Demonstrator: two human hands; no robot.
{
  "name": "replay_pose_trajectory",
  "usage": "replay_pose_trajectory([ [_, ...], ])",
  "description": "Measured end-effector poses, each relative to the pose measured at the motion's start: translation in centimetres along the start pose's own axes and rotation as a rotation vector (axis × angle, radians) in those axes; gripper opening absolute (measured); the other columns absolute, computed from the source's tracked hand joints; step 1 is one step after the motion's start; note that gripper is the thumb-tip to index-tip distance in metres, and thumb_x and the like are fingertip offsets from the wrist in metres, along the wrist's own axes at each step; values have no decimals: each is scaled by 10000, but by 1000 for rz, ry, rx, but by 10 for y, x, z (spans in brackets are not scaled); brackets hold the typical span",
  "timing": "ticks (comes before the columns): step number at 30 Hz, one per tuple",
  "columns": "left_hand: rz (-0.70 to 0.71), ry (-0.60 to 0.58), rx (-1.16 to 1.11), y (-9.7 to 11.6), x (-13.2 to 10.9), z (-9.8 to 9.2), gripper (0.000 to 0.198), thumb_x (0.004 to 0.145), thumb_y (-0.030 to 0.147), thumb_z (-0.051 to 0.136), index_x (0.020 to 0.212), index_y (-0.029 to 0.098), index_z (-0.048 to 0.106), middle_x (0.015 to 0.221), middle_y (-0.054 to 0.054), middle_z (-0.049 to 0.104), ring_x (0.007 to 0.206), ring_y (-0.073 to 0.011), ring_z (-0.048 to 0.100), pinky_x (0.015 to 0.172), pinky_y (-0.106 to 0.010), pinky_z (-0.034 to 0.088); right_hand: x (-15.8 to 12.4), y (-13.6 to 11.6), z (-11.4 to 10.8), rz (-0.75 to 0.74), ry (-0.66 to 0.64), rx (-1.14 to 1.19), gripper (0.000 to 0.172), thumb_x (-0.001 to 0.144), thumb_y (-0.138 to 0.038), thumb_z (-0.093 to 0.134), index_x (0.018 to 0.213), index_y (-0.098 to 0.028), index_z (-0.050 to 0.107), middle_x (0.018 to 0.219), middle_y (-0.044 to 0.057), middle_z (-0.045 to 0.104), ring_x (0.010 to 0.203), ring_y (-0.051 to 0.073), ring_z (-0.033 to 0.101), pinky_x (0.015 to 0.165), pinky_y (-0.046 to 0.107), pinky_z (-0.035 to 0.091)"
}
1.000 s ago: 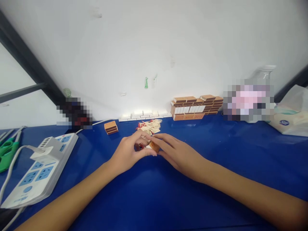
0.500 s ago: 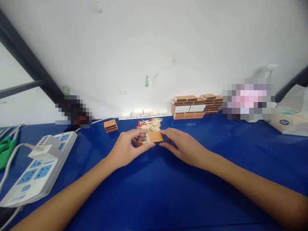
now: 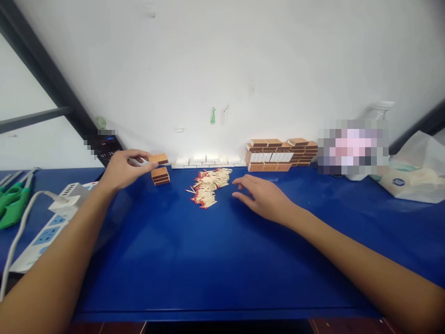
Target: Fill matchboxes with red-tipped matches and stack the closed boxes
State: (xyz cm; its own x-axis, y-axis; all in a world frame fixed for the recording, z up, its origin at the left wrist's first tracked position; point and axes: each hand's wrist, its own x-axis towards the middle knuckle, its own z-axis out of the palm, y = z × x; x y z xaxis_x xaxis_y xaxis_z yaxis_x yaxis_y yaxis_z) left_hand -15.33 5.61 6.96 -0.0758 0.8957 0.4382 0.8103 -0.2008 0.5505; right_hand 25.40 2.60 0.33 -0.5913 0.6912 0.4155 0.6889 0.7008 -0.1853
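Observation:
My left hand point(image 3: 130, 168) pinches an orange-brown matchbox point(image 3: 159, 159) between thumb and fingers. That box is just above a small stack of matchboxes point(image 3: 160, 176) on the blue table; whether the two touch I cannot tell. My right hand point(image 3: 259, 195) hovers over the table with fingers apart and nothing in them. To its left lies a loose pile of red-tipped matches point(image 3: 208, 186).
White matchbox trays point(image 3: 208, 161) line the wall. Right of them stands a larger stack of matchboxes point(image 3: 269, 166). A power strip point(image 3: 45, 236) and green-handled scissors point(image 3: 14, 204) lie at left, a tissue pack point(image 3: 413, 171) at right.
My left hand has carried the matchbox from the middle, over the matches, to the stack at left. My right hand has let go of the box and stays near the match pile.

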Motion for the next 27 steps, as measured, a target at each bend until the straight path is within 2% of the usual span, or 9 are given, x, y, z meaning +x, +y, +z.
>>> replay_pose_trajectory([
  [3, -7, -148, 43, -16, 1, -1, 489, 680, 610, 810, 968, 214, 810, 807, -31, 730, 719, -197, 624, 659, -296, 465, 2, 3, -3, 40, -26, -19, 244, 1031, -346, 551, 1208, -190, 615, 1123, 105, 703, 981, 253, 683, 834, 402, 553],
  [4, -15, -161, 62, -19, 1, 0, 502, 675, 620, 812, 979, 221, 814, 805, -32, 730, 726, -203, 629, 664, -301, 464, 3, 3, -4, 50, -34, -22, 241, 1030, -342, 554, 1201, -184, 618, 1120, 105, 702, 983, 251, 681, 837, 397, 549],
  [8, 1, -149, 158, -24, 4, 2, 560, 647, 669, 808, 1008, 242, 822, 812, -59, 746, 797, -255, 664, 678, -331, 479, 5, 2, -9, 66, -65, -39, 201, 1032, -329, 555, 1141, -182, 637, 1070, 91, 706, 967, 238, 668, 818, 369, 525],
  [12, 15, -187, 151, -19, 4, 1, 642, 680, 668, 799, 1150, 232, 778, 1011, -82, 780, 840, -255, 682, 752, -350, 519, 5, 4, -10, 91, -89, -40, 183, 1029, -313, 559, 1134, -185, 639, 1046, 82, 708, 949, 229, 665, 800, 348, 502],
  [14, 55, -125, 157, -12, 1, 4, 620, 730, 653, 775, 1179, 225, 751, 1076, -85, 776, 878, -266, 687, 795, -369, 527, 5, 6, -9, 91, -109, -42, 174, 1029, -306, 554, 1121, -188, 643, 1028, 80, 706, 929, 223, 662, 782, 335, 489],
  [17, 313, 113, 224, 6, -8, 19, 443, 860, 559, 694, 1147, 225, 737, 1124, -100, 751, 1076, -313, 656, 959, -436, 494, 4, 7, -6, 85, -144, -65, 165, 1030, -301, 547, 1080, -190, 658, 1004, 76, 697, 893, 214, 655, 741, 317, 467],
  [19, 493, 188, 293, 21, -17, 33, 352, 890, 496, 690, 1101, 218, 733, 1094, -110, 749, 1103, -322, 633, 1004, -465, 462, 3, 7, -5, 85, -158, -75, 165, 1029, -296, 545, 1061, -190, 668, 995, 73, 692, 880, 209, 651, 723, 309, 455],
  [22, 680, 135, 310, 44, -34, 54, 268, 933, 429, 667, 1066, 204, 725, 1008, -93, 760, 981, -283, 643, 903, -440, 477, 3, 7, -4, 88, -160, -73, 167, 1026, -287, 543, 1040, -191, 679, 977, 70, 689, 859, 200, 645, 704, 301, 442],
  [27, 824, 8, 250, 63, -52, 72, 188, 951, 345, 649, 1060, 211, 725, 973, -66, 757, 956, -258, 638, 867, -424, 475, 6, 7, -1, 95, -164, -74, 167, 1023, -286, 544, 1051, -195, 682, 977, 67, 684, 827, 190, 637, 692, 299, 440],
])
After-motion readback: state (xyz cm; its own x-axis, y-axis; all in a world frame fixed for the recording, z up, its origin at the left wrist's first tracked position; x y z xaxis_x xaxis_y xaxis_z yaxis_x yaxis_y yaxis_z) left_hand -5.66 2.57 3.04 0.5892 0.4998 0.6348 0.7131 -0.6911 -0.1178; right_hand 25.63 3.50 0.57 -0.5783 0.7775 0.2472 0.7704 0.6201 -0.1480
